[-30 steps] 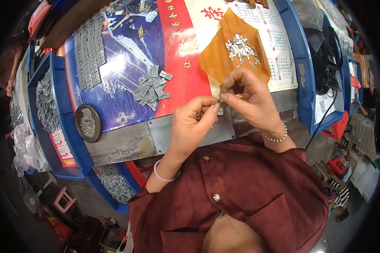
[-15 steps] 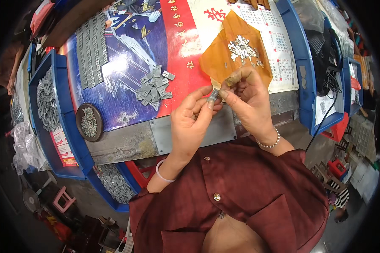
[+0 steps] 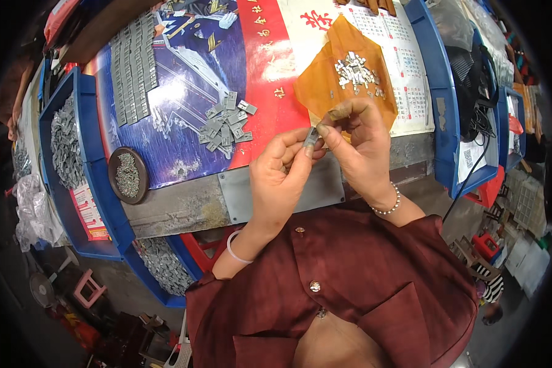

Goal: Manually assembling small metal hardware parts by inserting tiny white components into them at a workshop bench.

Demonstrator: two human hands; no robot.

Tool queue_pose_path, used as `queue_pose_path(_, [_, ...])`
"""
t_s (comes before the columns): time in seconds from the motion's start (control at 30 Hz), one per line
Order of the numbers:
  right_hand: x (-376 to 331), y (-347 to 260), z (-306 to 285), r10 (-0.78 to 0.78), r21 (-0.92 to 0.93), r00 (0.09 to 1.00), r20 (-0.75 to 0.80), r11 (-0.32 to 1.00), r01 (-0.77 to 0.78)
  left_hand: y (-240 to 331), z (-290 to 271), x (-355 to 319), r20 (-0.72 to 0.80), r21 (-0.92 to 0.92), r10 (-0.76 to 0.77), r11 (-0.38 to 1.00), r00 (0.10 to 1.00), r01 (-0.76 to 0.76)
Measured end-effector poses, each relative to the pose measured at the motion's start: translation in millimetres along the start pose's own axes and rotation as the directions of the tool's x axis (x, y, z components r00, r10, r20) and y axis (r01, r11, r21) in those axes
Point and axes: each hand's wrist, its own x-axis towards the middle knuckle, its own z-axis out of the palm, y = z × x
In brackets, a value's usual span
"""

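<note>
Above the table's near edge, my left hand (image 3: 280, 175) pinches a small grey rectangular part (image 3: 311, 136) between thumb and fingers. My right hand (image 3: 367, 150) meets it there, its thumb and fingers closed at the part's upper end; anything smaller between those fingertips is hidden. A loose pile of similar grey parts (image 3: 224, 130) lies beyond my left hand. Past my right hand, small silvery pieces (image 3: 357, 72) are heaped on an orange-brown sheet (image 3: 318, 76). More grey parts (image 3: 134, 73) stand in neat rows at the far left.
A round brown dish (image 3: 142, 195) of tiny metal pieces sits at the table's left edge. Blue bins (image 3: 101, 184) of grey parts flank that side. On the right, another blue bin (image 3: 440, 101) holds bags and a black cable. A metal plate (image 3: 239, 199) covers the near edge.
Both hands stay at the same grey part, with only a slight shift of the fingers. My right thumb sits a little higher against the part's upper end.
</note>
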Motion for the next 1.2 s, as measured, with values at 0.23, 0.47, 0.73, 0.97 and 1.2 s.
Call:
queue_pose_path(0.23, [6.9, -3.5, -1.6, 0.040, -0.021, 0.998, 0.044, 0.999, -0.039, -2.7, -2.3, 1.3, -0.001, -0.051, -0.022, 0.998, 1.000, 0.021])
queue_pose_path(0.47, [8.5, -5.8, 0.4, -0.091, -0.327, 0.990, 0.110, 0.937, 0.123, -3.6, -3.7, 1.6, -0.024, -0.029, -0.035, 0.999, 0.999, 0.035])
queue_pose_path(0.73, [7.7, -0.6, 0.3, -0.097, -0.287, 0.989, 0.115, 0.949, 0.126, -5.3, -3.2, 1.9, -0.032, -0.048, -0.017, 0.999, 0.999, 0.016])
queue_pose_path(0.97, [17.1, -10.4, -9.5, 0.317, 0.105, 0.913, 0.258, 0.930, -0.352, -5.5, -3.6, -5.6, 0.004, -0.016, 0.008, 1.000, 1.000, -0.008])
queue_pose_path(1.2, [11.0, -3.6, -6.2, 0.128, -0.030, 0.955, 0.266, 0.992, -0.124, -1.9, -5.6, -5.4, 0.003, -0.106, -0.054, 0.993, 0.999, 0.054])
